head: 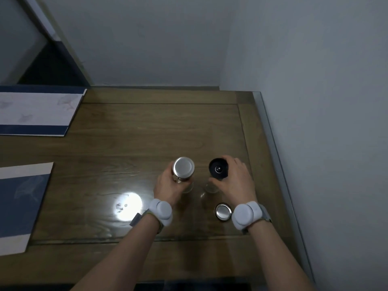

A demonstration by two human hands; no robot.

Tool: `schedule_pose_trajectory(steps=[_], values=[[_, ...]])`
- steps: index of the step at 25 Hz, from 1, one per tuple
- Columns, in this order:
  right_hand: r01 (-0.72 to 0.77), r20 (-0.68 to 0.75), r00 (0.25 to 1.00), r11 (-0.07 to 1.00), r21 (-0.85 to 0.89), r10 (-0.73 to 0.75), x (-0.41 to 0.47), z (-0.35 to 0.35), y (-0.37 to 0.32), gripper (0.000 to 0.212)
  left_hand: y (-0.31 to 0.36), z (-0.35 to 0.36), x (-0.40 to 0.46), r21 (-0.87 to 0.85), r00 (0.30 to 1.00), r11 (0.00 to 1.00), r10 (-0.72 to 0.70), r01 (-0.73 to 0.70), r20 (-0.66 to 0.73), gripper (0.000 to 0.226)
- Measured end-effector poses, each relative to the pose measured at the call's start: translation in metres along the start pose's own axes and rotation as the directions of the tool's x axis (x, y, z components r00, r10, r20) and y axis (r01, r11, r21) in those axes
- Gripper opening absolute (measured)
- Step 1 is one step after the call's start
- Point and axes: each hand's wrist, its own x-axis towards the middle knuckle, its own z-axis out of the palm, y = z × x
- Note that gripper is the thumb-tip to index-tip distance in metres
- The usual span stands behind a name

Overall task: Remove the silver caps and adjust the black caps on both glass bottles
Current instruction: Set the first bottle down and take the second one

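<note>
Two glass bottles stand upright on the wooden table (126,143). The left bottle (187,186) carries a silver cap (183,169), and my left hand (168,185) is wrapped around its neck just below that cap. The right bottle (210,187) shows a black cap (218,170) with a small glossy centre. My right hand (235,181) grips this black cap from the right side. A loose silver cap (223,212) lies open side up on the table near my right wrist.
A blue and white board (37,112) lies at the back left, and another blue sheet (21,202) at the near left. A bright light reflection (128,204) shines on the tabletop. Walls close in behind and on the right.
</note>
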Motion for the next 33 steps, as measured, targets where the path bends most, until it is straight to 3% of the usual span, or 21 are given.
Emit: schedule_pose_trajectory(steps=[2, 5, 7, 10, 13, 17, 23, 26, 29, 31, 33], values=[[0.016, -0.095, 0.995, 1.000, -0.015, -0.017, -0.005, -0.005, -0.008, 0.068, 0.001, -0.002, -0.003, 0.015, 1.000, 1.000, 0.007, -0.007, 0.006, 0.061], [0.148, -0.313, 0.936, 0.987, -0.064, -0.161, -0.015, -0.004, -0.039, 0.053, 0.000, -0.004, -0.004, 0.033, 1.000, 0.999, -0.002, 0.002, 0.010, 0.060], [0.205, -0.187, 0.956, 0.970, -0.131, -0.227, -0.020, 0.005, -0.065, 0.053, -0.002, -0.004, -0.003, 0.033, 1.000, 0.999, 0.008, -0.009, 0.019, 0.054], [0.143, 0.054, 0.990, 0.963, -0.230, -0.134, -0.023, 0.020, -0.089, 0.058, -0.006, -0.004, -0.004, 0.069, 0.999, 0.997, 0.032, -0.034, 0.027, 0.042], [0.134, 0.059, 0.991, 0.946, -0.296, -0.122, -0.020, 0.027, -0.096, 0.058, -0.011, -0.005, -0.005, 0.085, 0.999, 0.996, 0.035, -0.037, 0.014, 0.035], [0.157, 0.038, 0.987, 0.921, -0.357, -0.153, -0.016, 0.029, -0.102, 0.057, -0.013, -0.008, -0.006, 0.167, 0.996, 0.984, 0.060, -0.069, 0.060, 0.040], [0.172, 0.070, 0.985, 0.928, -0.332, -0.157, -0.018, 0.025, -0.100, 0.052, -0.017, -0.012, -0.011, 0.190, 0.992, 0.977, 0.077, -0.095, 0.100, 0.042], [0.112, 0.045, 0.993, 0.967, -0.229, -0.105, -0.021, 0.023, -0.095, 0.051, -0.016, -0.015, -0.012, 0.177, 0.989, 0.978, 0.095, -0.114, 0.113, 0.047], [0.019, -0.018, 1.000, 0.991, 0.130, -0.017, -0.042, 0.025, -0.073, 0.051, -0.014, -0.018, -0.009, 0.205, 0.984, 0.970, 0.099, -0.128, 0.145, 0.054], [-0.066, -0.033, 0.995, 0.881, 0.468, 0.092, -0.065, 0.036, -0.050, 0.052, -0.012, -0.018, -0.008, 0.232, 0.985, 0.965, 0.091, -0.124, 0.146, 0.057], [-0.167, 0.017, 0.980, 0.763, 0.624, 0.200, -0.085, 0.058, -0.028, 0.057, -0.012, -0.017, -0.008, 0.228, 0.985, 0.965, 0.101, -0.131, 0.137, 0.058]])
